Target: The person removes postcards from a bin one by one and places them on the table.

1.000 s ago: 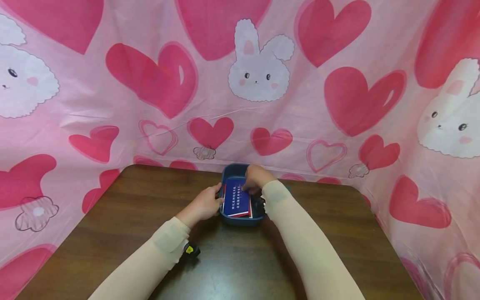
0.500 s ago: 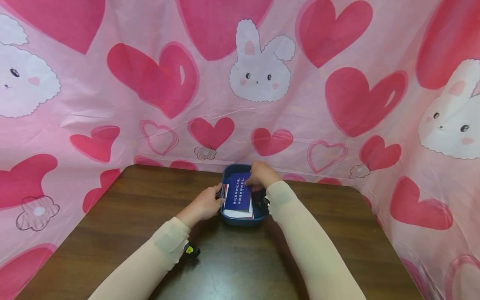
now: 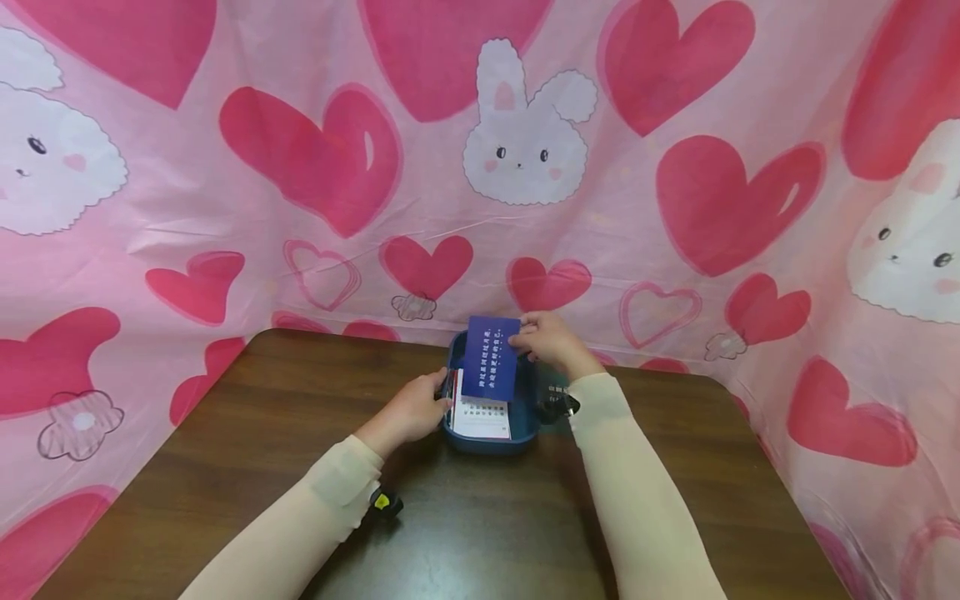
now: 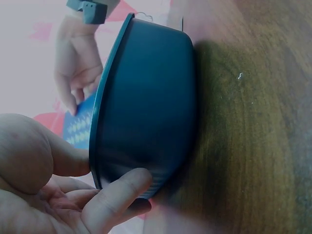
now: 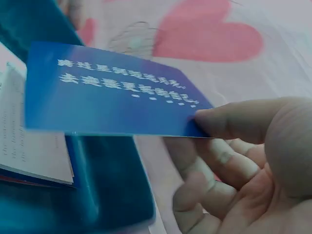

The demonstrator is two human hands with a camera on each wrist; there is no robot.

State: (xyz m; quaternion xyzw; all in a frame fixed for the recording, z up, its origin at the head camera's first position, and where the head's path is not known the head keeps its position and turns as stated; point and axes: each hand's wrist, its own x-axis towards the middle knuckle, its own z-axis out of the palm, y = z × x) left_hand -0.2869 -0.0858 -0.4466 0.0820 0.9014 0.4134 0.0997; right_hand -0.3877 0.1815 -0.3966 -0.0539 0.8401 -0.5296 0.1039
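In the head view a dark blue plastic bin [image 3: 491, 446] stands on the table. My left hand [image 3: 411, 406] grips its left side; the left wrist view has the thumb at the rim and fingers against the outer wall [image 4: 146, 92]. My right hand [image 3: 555, 343] pinches a blue card [image 3: 489, 357] with lines of white writing by its upper right corner. The card is lifted and tilted above the bin. White printed sheets or cards [image 5: 36, 141] lie inside the bin, partly hidden under the raised card.
The brown wooden table [image 3: 442, 533] reaches out on both sides of the bin. Close behind its far edge hangs a pink cloth [image 3: 420, 192] with hearts and rabbits. A wrist camera [image 3: 386, 502] sits on the left wrist.
My right hand has raised the blue card up and away from the stack, shifting right. White printed sheets underneath have come into view. The left hand stays at the bin's side.
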